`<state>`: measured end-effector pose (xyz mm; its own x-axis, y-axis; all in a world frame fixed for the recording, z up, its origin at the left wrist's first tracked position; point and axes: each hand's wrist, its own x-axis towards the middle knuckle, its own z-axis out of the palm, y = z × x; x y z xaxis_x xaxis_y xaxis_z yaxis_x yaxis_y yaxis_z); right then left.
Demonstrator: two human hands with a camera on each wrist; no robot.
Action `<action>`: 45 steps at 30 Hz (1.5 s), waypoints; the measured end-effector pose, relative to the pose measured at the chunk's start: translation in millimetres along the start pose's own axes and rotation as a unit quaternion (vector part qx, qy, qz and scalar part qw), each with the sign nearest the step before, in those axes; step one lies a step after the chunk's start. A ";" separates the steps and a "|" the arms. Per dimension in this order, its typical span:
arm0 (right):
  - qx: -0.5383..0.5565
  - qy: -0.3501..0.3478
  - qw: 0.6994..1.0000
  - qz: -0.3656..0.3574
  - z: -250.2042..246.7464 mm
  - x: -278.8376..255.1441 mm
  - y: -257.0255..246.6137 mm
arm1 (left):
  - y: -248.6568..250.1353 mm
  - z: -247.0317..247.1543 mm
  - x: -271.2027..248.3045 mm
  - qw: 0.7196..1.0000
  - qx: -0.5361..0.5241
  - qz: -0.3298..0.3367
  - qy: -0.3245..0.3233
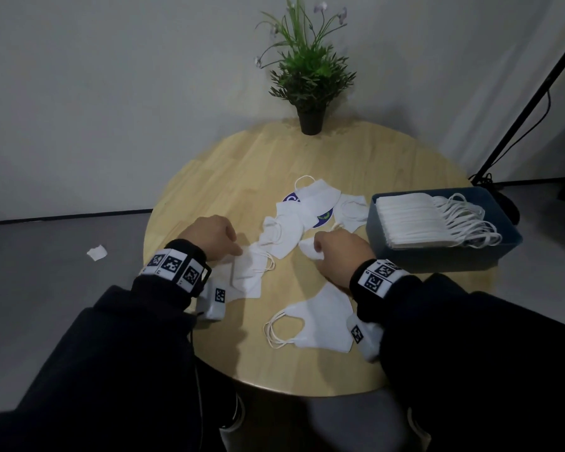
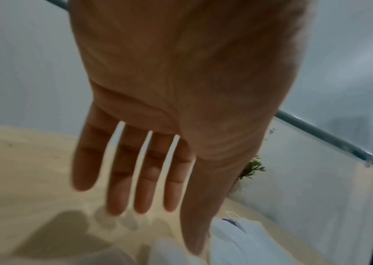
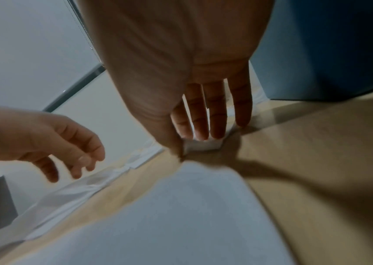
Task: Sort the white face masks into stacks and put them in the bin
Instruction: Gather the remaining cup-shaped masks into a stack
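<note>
The face masks (image 1: 294,220) scattered on the bench (image 1: 229,164) are white, as are their ear loops, and so is the stack (image 1: 411,220) inside the bin (image 1: 444,259), which is slate blue. The bench is pale, light-toned wood with a plank pattern. Under the loose masks lies a dark blue round patch (image 1: 323,216) with a green mark (partly covered). Both wristbands (image 1: 173,265) are black with white panels of black square-pixel markers. The sleeves (image 1: 111,353) are black. The plant (image 1: 307,63) is green with pale lilac flowers in a black pot (image 1: 310,120).
</note>
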<state>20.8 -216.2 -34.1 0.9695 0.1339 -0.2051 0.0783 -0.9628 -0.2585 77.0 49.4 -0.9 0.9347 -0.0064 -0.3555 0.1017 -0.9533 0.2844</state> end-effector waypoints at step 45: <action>0.591 0.134 0.794 0.047 -46.2 -36.0 2.1 | 72.0 37.6 -50.5 0.773 -0.632 -0.036 -0.037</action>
<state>-3.3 -233.9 16.4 0.9853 -0.1322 -0.1086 -0.1164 -0.0527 -0.9918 24.2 -30.2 4.0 0.8938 -0.0279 -0.4477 0.4480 0.1053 0.8878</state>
